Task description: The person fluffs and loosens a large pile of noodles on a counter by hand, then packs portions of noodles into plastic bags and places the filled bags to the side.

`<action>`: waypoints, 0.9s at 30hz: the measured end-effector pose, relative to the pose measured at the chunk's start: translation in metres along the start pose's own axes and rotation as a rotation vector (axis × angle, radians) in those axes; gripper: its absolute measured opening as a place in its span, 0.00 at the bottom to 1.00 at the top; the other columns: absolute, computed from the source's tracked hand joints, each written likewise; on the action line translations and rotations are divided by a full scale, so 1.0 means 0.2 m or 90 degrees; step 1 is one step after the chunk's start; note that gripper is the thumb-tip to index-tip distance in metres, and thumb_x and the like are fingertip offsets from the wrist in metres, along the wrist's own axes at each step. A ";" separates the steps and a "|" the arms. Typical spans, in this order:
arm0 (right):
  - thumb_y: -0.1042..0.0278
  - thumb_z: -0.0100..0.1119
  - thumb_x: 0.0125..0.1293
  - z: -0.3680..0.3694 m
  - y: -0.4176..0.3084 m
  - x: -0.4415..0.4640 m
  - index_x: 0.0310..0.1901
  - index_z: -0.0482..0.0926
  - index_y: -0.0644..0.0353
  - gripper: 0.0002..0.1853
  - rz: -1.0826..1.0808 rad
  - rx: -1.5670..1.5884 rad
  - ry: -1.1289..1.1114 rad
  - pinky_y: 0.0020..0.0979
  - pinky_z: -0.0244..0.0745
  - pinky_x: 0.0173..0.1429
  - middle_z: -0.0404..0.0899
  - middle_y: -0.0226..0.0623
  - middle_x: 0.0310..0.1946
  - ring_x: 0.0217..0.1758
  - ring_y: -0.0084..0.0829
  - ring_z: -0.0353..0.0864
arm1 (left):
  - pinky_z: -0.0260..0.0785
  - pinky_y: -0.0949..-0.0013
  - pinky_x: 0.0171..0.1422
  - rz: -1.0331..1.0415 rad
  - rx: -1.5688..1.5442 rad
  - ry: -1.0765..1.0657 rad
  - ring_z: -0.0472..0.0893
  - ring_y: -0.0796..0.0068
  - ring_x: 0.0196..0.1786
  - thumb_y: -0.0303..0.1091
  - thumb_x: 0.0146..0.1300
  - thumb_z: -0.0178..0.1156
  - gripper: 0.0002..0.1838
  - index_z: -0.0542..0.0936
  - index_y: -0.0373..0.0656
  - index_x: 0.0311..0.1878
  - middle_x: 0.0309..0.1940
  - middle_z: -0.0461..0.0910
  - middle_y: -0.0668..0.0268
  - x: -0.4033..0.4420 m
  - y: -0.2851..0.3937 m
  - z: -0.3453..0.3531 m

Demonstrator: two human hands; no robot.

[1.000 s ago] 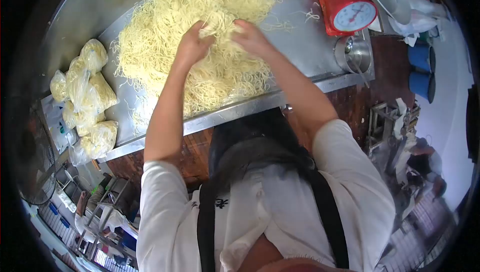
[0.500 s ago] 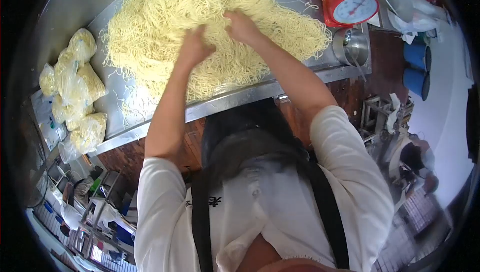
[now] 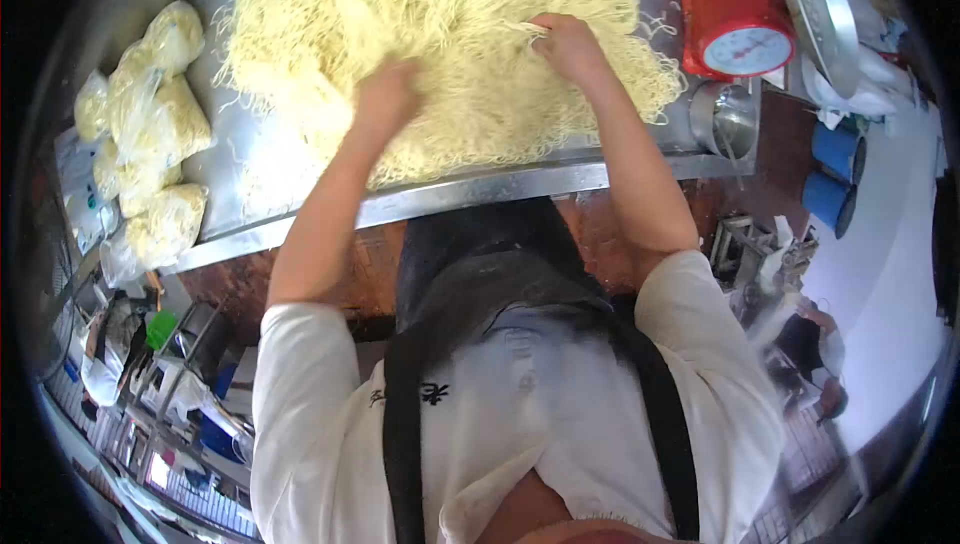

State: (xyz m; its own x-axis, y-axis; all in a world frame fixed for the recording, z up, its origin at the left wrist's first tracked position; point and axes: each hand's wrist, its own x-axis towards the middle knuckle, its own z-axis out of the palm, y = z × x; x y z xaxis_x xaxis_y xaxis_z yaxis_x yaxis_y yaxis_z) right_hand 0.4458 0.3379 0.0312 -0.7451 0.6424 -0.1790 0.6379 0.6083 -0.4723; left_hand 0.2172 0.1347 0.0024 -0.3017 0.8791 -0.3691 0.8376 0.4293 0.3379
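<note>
A large heap of pale yellow noodles [image 3: 470, 94] is spread over a metal worktable [image 3: 440, 196]. My right hand [image 3: 572, 49] is closed at the right part of the heap, with a few strands pinched between thumb and fingers. Over the middle-left of the heap is my left hand [image 3: 388, 99], touching or just above the noodles. Motion smears its fingers, so I cannot make out whether it grips any strands.
Several clear bags of noodles [image 3: 165, 129] lie at the table's left end. On the right are a red dial scale [image 3: 738, 19], a metal pan [image 3: 825, 24] and a metal pot [image 3: 724, 118]. Blue containers [image 3: 828, 189] and a person [image 3: 812, 339] are farther right.
My hands have moved apart: the right went rightward and closed on some strands, while the left stayed near the middle-left and curled inward. The camera view has shifted slightly.
</note>
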 end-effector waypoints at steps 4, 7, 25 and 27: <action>0.74 0.61 0.65 -0.57 0.05 -0.18 0.50 0.83 0.61 0.12 0.128 0.399 -0.128 0.29 0.80 0.43 0.84 0.38 0.37 0.42 0.25 0.82 | 0.72 0.56 0.61 -0.091 0.021 0.098 0.75 0.50 0.61 0.26 0.48 0.68 0.24 0.80 0.48 0.52 0.62 0.73 0.49 -0.11 -0.38 -0.25; 0.74 0.60 0.67 -0.61 0.22 -0.27 0.49 0.83 0.61 0.11 0.140 0.372 -0.052 0.29 0.79 0.42 0.84 0.32 0.37 0.40 0.24 0.82 | 0.70 0.54 0.62 -0.085 0.031 -0.002 0.74 0.48 0.61 0.28 0.52 0.69 0.25 0.78 0.51 0.56 0.66 0.70 0.55 -0.10 -0.32 -0.41; 0.61 0.59 0.71 -1.47 -0.31 -0.52 0.53 0.77 0.65 0.17 -0.152 0.579 0.251 0.31 0.82 0.44 0.83 0.39 0.39 0.40 0.31 0.85 | 0.65 0.55 0.69 0.350 -0.461 -0.164 0.77 0.64 0.60 0.50 0.67 0.60 0.24 0.77 0.47 0.60 0.55 0.80 0.59 0.18 1.13 -0.36; 0.60 0.60 0.70 -1.53 -0.31 -0.52 0.51 0.76 0.65 0.17 -0.171 0.592 0.380 0.29 0.84 0.42 0.83 0.39 0.35 0.36 0.30 0.84 | 0.67 0.58 0.66 0.226 -0.427 -0.281 0.79 0.65 0.55 0.52 0.70 0.56 0.21 0.79 0.47 0.55 0.48 0.82 0.60 0.19 1.05 -0.41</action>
State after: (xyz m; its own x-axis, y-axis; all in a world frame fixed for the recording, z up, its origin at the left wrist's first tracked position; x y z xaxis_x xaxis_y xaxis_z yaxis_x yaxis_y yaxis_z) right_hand 0.5440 0.3761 0.3430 -0.4658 0.8140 0.3469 -0.1057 0.3380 -0.9352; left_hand 0.3437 0.2747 0.1295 0.2466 0.8828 -0.3997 0.3624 0.2985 0.8829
